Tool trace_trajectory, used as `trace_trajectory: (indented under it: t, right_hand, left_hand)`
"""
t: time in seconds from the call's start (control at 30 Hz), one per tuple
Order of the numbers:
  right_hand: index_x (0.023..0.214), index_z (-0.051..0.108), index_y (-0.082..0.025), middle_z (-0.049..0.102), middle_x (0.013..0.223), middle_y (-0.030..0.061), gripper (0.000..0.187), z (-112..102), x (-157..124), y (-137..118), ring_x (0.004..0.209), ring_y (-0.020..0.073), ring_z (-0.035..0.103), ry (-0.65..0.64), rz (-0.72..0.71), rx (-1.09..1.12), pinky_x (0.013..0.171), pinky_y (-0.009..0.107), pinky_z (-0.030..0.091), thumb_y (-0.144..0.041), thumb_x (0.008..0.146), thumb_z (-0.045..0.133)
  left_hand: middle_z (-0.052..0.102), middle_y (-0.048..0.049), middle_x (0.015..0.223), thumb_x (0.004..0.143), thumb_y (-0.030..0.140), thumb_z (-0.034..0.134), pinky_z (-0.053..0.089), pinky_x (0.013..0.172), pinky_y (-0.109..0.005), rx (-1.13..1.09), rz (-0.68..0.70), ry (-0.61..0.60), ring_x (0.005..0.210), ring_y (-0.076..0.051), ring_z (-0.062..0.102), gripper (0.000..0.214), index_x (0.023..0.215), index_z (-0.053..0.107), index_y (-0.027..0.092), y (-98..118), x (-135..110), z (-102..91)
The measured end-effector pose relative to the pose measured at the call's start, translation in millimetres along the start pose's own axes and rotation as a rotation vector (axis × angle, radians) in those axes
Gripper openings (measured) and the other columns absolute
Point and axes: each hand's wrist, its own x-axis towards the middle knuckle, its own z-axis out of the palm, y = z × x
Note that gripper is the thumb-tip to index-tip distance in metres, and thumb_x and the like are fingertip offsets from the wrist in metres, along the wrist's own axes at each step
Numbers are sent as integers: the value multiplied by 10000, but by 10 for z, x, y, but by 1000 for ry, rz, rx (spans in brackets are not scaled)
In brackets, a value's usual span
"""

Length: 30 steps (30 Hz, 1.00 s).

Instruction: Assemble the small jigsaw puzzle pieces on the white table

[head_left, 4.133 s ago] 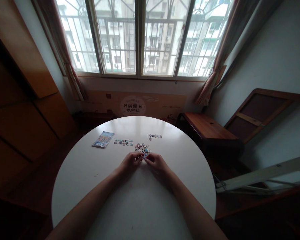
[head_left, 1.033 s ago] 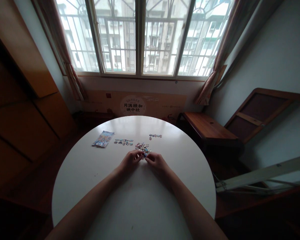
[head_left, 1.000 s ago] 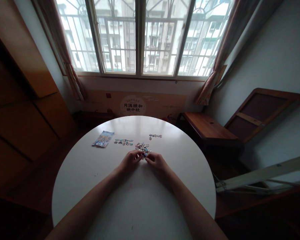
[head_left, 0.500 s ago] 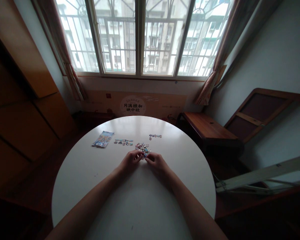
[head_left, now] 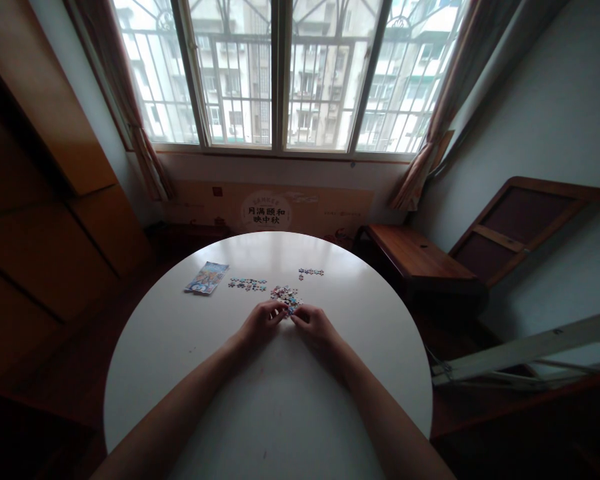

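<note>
A loose pile of small jigsaw puzzle pieces (head_left: 286, 293) lies near the middle of the round white table (head_left: 260, 413). My left hand (head_left: 266, 316) is at the near side of the pile, its thumb and fingers bent into a pinch. Facing it, my right hand (head_left: 310, 317) pinches too. Bluish puzzle pieces (head_left: 291, 311) show between the two sets of fingertips; their exact outlines are too small to make out. Left of the pile are several joined pieces (head_left: 247, 285) in a strip. A short L-shaped row of pieces (head_left: 311, 272) lies beyond it, to the right.
A colourful picture sheet or packet (head_left: 207, 277) rests on the table's left part. Beyond the table are a printed cardboard panel (head_left: 305, 203) and a barred window. A low wooden bench (head_left: 420, 253) stands at the right, orange cabinets (head_left: 105, 227) at the left.
</note>
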Motion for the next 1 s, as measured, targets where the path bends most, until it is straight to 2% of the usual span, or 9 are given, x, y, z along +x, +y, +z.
trace_trajectory:
  t: [0.37,0.47,0.53,0.6,0.7,0.77,0.87,1.0]
  right_hand:
    - [722,647,-135,596,659,15,174,-4,5,23,611,124,501,8,1,0,579,221,377,-261,797,553]
    - [751,656,-136,608,684,23,154,-3,4,23,630,128,509,10,-5,7,596,226,389,-242,796,554]
    - [759,660,-135,613,694,26,149,0,0,18,636,129,510,13,3,8,600,227,392,-239,793,560]
    - [758,662,-136,614,699,27,149,3,-5,13,639,130,511,18,12,7,599,227,391,-239,795,561]
    - [753,661,-141,616,701,25,149,3,-12,7,644,131,514,8,11,11,599,225,389,-240,797,560]
    - [749,659,-141,613,695,23,149,1,-13,5,642,132,514,7,9,12,597,225,385,-241,796,558]
    - [749,657,-140,608,688,21,145,-2,-8,10,636,131,513,8,6,13,593,224,380,-236,792,558]
    - [747,654,-140,605,685,17,141,2,0,25,634,129,514,1,-7,11,595,222,378,-231,789,555]
  left_hand:
    - [669,-38,794,833,274,569,464,598,-206,-3,25,8,647,-110,574,191,938,679,158,8,5,-5]
    - [674,-44,809,830,294,568,471,591,-211,20,30,30,638,-112,577,201,931,685,165,-11,29,-104]
    - [687,-54,858,834,328,557,476,598,-222,60,-3,74,632,-117,585,234,959,684,175,-35,50,-246]
    - [696,-50,881,829,331,556,475,613,-231,146,-94,102,632,-126,602,228,939,692,185,-64,63,-435]
    - [707,-32,851,801,328,580,453,616,-238,399,-371,180,693,-167,634,208,932,698,217,-108,51,-723]
    - [711,-40,889,805,336,569,445,639,-248,516,-530,220,803,-203,644,227,957,693,222,-141,28,-866]
    - [708,-45,946,802,359,553,443,644,-264,562,-684,190,857,-228,642,241,947,693,227,-196,-4,-980]
    - [706,-61,964,789,381,555,456,682,-297,626,-738,161,889,-254,640,250,940,692,238,-254,-24,-1018]
